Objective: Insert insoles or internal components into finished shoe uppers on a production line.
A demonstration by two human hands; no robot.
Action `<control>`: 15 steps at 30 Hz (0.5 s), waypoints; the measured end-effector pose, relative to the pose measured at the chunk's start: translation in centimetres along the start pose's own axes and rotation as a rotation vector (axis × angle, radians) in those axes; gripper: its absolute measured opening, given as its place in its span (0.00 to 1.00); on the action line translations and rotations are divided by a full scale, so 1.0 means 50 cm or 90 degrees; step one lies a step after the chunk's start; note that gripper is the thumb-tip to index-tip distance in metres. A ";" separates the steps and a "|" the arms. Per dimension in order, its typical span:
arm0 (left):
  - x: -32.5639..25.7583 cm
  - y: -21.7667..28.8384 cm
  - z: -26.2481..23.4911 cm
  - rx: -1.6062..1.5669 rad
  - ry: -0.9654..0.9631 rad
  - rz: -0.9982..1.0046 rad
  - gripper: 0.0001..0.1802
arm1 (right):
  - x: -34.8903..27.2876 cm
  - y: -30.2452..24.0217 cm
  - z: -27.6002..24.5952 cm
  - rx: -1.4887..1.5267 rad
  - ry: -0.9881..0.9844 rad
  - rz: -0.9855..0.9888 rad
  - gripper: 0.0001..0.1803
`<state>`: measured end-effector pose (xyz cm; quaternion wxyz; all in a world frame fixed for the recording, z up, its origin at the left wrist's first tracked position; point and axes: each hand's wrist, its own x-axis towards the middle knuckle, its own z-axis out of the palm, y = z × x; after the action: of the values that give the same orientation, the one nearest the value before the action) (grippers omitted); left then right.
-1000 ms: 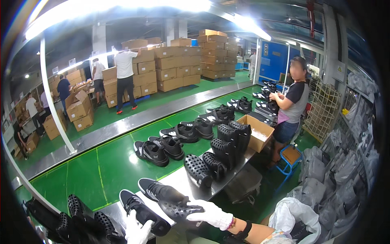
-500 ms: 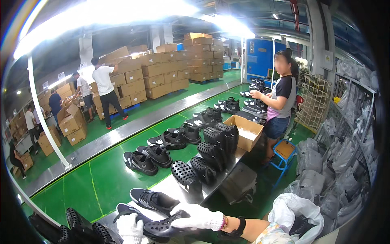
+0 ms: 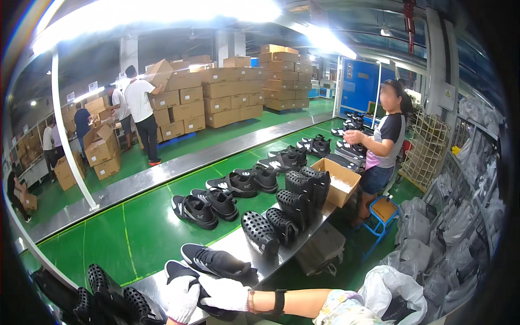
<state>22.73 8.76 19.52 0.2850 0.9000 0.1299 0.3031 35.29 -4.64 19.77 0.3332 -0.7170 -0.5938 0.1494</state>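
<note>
Both my hands wear white knit gloves and meet at the table's near edge. My left hand [image 3: 182,299] closes round a dark sneaker [image 3: 176,268], whose toe points away from me. From the right, my right hand [image 3: 223,294] lies over the same sneaker, its fingers bent against the shoe opening. Black material shows below the right palm, but I cannot tell its kind. A second black sneaker [image 3: 219,261] with pale side stripes lies just beyond my hands. Farther right, several black perforated shoe-shaped pieces [image 3: 259,232] stand on the metal table edge [image 3: 230,247].
Paired black sneakers [image 3: 196,210] line the green conveyor belt [image 3: 108,238]. More perforated pieces [image 3: 100,284] stand at lower left. An open carton [image 3: 340,189], a co-worker [image 3: 385,135] and a blue stool [image 3: 383,211] are at right. A white plastic bag [image 3: 392,284] sits beside my right arm.
My right hand has moved left against my left hand. The perforated black piece it held is now mostly hidden between the gloves. The view has shifted slightly.
</note>
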 end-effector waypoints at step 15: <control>-0.039 -0.006 0.020 0.240 -0.058 0.077 0.08 | 0.046 0.059 0.058 -0.116 -0.007 0.054 0.32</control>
<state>21.80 7.78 17.80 0.0979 0.9564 0.1169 0.2491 36.32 -1.79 16.15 0.2564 -0.7681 -0.5757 0.1129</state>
